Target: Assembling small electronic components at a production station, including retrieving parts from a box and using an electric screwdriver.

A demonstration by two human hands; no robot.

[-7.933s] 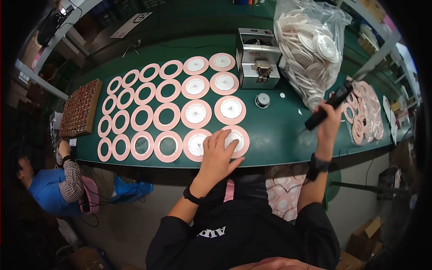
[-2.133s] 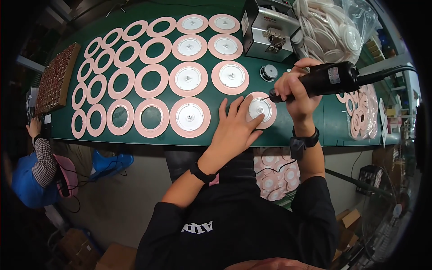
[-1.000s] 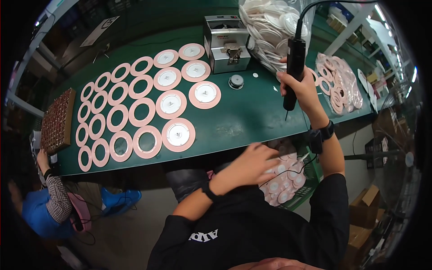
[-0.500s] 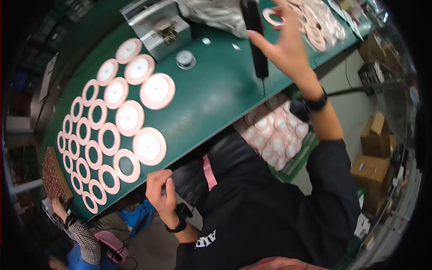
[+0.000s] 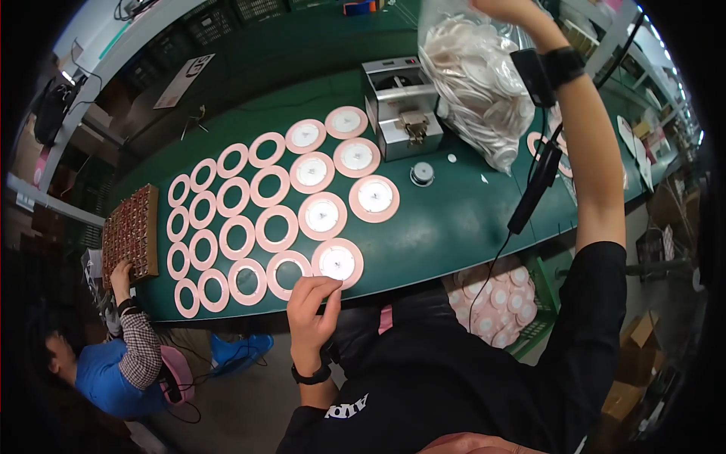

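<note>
Metal machine [image 5: 397, 110] at the back of the green tabletop [image 5: 439, 234]; placing everything off that, sides as the worker has them. Pink rings in six columns, left of it and toward the worker: 16 open rings [image 5: 277, 228] in the four far-left columns, then seven fitted with white discs, four in one column, three in the last. Front disc-fitted ring [image 5: 337, 263] sits nearest the worker, well in front of the machine and a bit left. Left hand [image 5: 311, 314] at that ring's near rim: fingers bent and close together, thumb near index. Can't tell from here if they touch or grip it.

Right hand [image 5: 510, 9] is up past the machine's right side, at the top of the clear bag of white discs [image 5: 484, 91], partly cut off. Can't tell what its fingers are doing. Black corded driver [image 5: 535, 189] is right of the machine, tilted, beside the right forearm; out of the hand. Small silver cylinder [image 5: 421, 174] just in front of the machine.

Green crate [image 5: 546, 303] of pink-and-white pieces below the table edge, front-right of the machine. Co-worker's hand [image 5: 119, 274] at the compartment tray [image 5: 131, 231], far left of the machine.
</note>
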